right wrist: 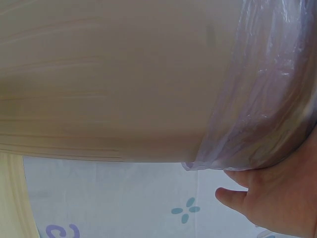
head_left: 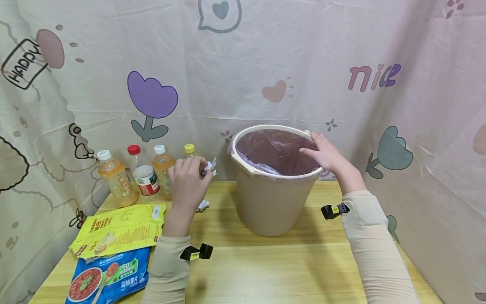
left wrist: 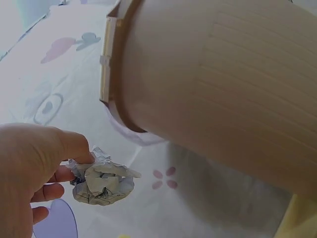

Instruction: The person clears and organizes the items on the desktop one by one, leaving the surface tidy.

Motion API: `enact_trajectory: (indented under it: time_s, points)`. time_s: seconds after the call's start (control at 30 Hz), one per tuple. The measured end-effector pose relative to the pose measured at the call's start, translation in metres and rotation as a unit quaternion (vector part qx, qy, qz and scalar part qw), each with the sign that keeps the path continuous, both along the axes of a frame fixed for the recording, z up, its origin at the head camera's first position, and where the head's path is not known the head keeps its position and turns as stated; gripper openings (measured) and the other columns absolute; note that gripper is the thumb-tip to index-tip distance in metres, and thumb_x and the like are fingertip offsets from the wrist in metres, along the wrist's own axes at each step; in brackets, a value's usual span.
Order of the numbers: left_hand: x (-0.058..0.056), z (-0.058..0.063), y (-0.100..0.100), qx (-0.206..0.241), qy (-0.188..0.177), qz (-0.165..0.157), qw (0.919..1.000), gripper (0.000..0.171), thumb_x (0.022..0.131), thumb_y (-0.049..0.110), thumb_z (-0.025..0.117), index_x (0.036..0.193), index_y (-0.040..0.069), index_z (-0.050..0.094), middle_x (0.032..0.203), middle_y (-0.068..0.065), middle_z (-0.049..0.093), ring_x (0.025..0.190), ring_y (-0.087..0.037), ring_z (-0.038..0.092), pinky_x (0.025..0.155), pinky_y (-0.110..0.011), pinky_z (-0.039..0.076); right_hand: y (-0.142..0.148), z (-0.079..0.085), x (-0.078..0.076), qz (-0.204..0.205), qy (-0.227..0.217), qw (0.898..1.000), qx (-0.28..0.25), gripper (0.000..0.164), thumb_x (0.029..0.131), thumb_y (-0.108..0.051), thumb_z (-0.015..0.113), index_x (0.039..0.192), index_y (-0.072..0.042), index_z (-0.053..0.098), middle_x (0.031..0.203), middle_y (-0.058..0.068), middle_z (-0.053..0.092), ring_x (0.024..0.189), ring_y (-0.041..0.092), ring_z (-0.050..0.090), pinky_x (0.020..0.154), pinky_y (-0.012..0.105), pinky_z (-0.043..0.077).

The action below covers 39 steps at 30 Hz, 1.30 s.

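My left hand (head_left: 187, 179) pinches a crumpled piece of paper (left wrist: 104, 181) between thumb and fingers, raised over the table to the left of the trash bin. The beige trash bin (head_left: 267, 207) stands upright, with a pale rim and a thin purple plastic liner (right wrist: 257, 94) folded over its edge. At the bin's right side my right hand (head_left: 327, 155) rests on the rim, its fingers extended and its thumb reaching over the opening. Another crumpled paper (head_left: 203, 205) lies on the table, partly behind my left hand.
Left on the wooden table (head_left: 243, 270) stand several plastic bottles, among them a red-capped bottle (head_left: 146, 177) and a yellow-capped bottle (head_left: 189, 149). In front of them, a yellow snack bag (head_left: 121, 230) overlaps a blue chip bag (head_left: 114, 274). A printed curtain (head_left: 243, 76) hangs behind.
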State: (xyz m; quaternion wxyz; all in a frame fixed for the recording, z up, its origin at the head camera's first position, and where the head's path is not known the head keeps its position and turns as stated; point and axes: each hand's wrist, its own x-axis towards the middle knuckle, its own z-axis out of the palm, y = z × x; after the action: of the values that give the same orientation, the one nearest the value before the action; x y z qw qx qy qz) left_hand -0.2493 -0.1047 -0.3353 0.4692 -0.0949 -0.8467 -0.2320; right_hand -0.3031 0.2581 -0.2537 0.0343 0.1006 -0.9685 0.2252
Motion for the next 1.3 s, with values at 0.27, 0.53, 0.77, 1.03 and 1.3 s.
enact_trajectory:
  time_s: [0.27, 0.53, 0.77, 1.03, 1.3]
  points:
    - [-0.004, 0.022, 0.006, -0.011, 0.031, -0.020, 0.9993, 0.011, 0.081, 0.013, 0.071, 0.088, 0.008, 0.064, 0.086, -0.010, 0.069, 0.084, -0.031, 0.053, 0.078, -0.047, 0.038, -0.001, 0.000, 0.001, -0.003, 0.001, 1.000, 0.003, 0.081, 0.099, -0.044, 0.045, 0.155, 0.001, 0.008, 0.162, 0.024, 0.007, 0.151, 0.041, -0.002, 0.121, 0.058, 0.003]
    - [-0.006, 0.043, 0.011, -0.027, 0.037, -0.034, 0.9983, 0.012, 0.084, 0.015, 0.071, 0.091, 0.008, 0.064, 0.088, -0.009, 0.067, 0.087, -0.030, 0.051, 0.084, -0.047, 0.038, 0.000, 0.000, 0.000, -0.004, 0.000, 1.000, -0.006, 0.080, 0.099, -0.043, 0.045, 0.155, 0.000, 0.008, 0.162, 0.024, 0.008, 0.151, 0.041, -0.003, 0.121, 0.059, 0.003]
    - [-0.009, 0.056, 0.018, -0.034, 0.072, -0.046, 0.9957, 0.011, 0.083, 0.015, 0.072, 0.090, 0.008, 0.066, 0.087, -0.009, 0.069, 0.086, -0.030, 0.053, 0.083, -0.048, 0.039, 0.001, 0.000, -0.001, -0.007, -0.007, 1.000, 0.001, 0.082, 0.099, -0.045, 0.044, 0.155, 0.000, 0.007, 0.163, 0.023, 0.006, 0.151, 0.040, -0.003, 0.121, 0.057, 0.003]
    - [-0.011, 0.069, 0.032, -0.047, 0.086, -0.074, 0.9924, 0.009, 0.085, 0.014, 0.071, 0.090, 0.008, 0.066, 0.088, -0.007, 0.069, 0.087, -0.029, 0.052, 0.084, -0.047, 0.038, 0.001, -0.001, -0.001, -0.007, -0.004, 1.000, -0.010, 0.084, 0.097, -0.049, 0.044, 0.155, -0.001, 0.009, 0.162, 0.023, 0.006, 0.151, 0.040, -0.003, 0.121, 0.058, 0.003]
    - [-0.012, 0.075, 0.046, -0.046, 0.104, -0.093, 0.9892, 0.008, 0.085, 0.014, 0.071, 0.089, 0.009, 0.066, 0.088, -0.006, 0.070, 0.087, -0.028, 0.053, 0.083, -0.046, 0.038, 0.002, -0.002, 0.000, -0.009, -0.002, 1.000, -0.019, 0.085, 0.097, -0.051, 0.044, 0.155, -0.001, 0.009, 0.163, 0.022, 0.006, 0.151, 0.040, -0.003, 0.120, 0.060, 0.003]
